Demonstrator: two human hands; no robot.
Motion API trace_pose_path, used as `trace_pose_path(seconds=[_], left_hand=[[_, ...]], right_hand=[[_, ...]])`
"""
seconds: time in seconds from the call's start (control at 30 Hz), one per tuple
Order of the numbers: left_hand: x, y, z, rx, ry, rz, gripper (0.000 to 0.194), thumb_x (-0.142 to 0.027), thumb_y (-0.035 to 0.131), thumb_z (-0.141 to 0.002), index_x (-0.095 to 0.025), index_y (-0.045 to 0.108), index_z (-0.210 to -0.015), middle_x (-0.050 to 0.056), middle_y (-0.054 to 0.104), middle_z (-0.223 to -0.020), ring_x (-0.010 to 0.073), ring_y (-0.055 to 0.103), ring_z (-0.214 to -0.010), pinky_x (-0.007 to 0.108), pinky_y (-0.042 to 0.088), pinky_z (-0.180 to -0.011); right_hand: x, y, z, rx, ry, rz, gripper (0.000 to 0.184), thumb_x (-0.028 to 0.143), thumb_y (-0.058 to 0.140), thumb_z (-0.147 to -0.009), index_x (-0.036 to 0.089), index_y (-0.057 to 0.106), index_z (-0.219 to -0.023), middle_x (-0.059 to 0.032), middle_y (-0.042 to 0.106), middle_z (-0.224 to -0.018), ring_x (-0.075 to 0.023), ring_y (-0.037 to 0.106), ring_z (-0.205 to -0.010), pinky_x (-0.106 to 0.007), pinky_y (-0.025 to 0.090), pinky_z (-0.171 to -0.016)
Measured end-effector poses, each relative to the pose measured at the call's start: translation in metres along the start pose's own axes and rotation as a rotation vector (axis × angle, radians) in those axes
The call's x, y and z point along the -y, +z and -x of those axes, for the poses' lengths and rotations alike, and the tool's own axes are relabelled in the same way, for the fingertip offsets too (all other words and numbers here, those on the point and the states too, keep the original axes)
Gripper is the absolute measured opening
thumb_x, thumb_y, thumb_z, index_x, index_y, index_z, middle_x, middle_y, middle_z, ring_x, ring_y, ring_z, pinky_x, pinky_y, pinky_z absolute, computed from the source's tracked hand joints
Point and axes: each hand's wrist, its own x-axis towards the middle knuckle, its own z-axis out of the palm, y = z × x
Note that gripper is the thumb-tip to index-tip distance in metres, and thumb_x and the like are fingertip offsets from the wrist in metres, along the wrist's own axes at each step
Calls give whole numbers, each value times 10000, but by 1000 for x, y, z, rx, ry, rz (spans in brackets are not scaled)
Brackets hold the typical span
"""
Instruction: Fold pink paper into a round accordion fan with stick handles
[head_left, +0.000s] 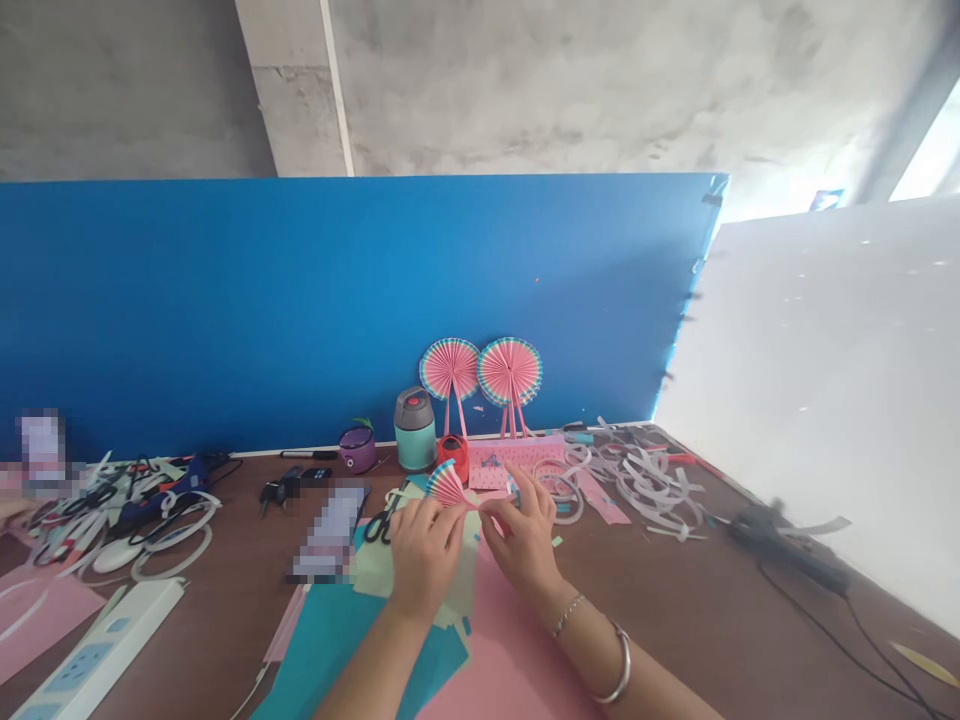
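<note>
Pink pleats with a striped edge are fanning out from a small paper fan (445, 484), which the person is holding above coloured sheets on the counter (637, 630). Left hand (426, 550) and right hand (525, 525) are pinching close together, each grip seemingly grasping the fan's narrow, gathered end. From where I'm standing, they appear to be working the folds there; the next move is calling for a firm pinch, so nothing is springing loose. Two round fans (510, 371) are standing behind.

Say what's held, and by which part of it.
Pleated paper fan, pinched at its narrow end by left hand and right hand.
</note>
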Motion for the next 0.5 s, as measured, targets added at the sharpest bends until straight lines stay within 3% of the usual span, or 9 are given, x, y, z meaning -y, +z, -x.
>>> trace_pose_path(seconds=[0.1,0.2,0.27,0.4,0.5], left_hand=[[-5,4,7,96,-81,216,161,-202,534,-845,-229,687,-889,26,706,-725,138,609,-633,250,403,-635],[-17,9,11,264,-407,484,193,-297,511,-858,-215,686,-854,20,687,-704,125,562,-572,237,390,-589],[-25,11,10,369,-653,734,271,-368,490,-861,-193,657,-739,-5,584,-569,114,485,-518,226,346,-515],[-29,12,5,392,-1035,1158,376,-470,571,-787,-174,493,-568,-82,312,-452,62,264,-420,199,220,-425],[-27,13,4,389,-1198,1376,363,-477,684,-686,-170,502,-621,-102,317,-457,36,209,-394,185,168,-399]], right_hand=[[1,-1,0,-13,9,-19,142,198,564,-814,246,663,-723,-50,439,-1321,-284,363,-1219,-485,280,-972],[1,-2,0,-39,25,-23,137,221,562,-824,242,660,-730,-59,448,-1302,-276,395,-1176,-482,281,-963],[1,-2,0,-47,22,-25,139,227,561,-826,242,661,-730,-57,461,-1290,-273,403,-1167,-470,289,-955],[3,-1,1,-39,15,-57,151,214,542,-825,243,659,-732,-59,488,-1257,-272,421,-1159,-460,306,-944],[6,0,2,0,35,-123,154,219,525,-831,235,649,-741,-73,496,-1235,-267,454,-1132,-460,328,-940]])
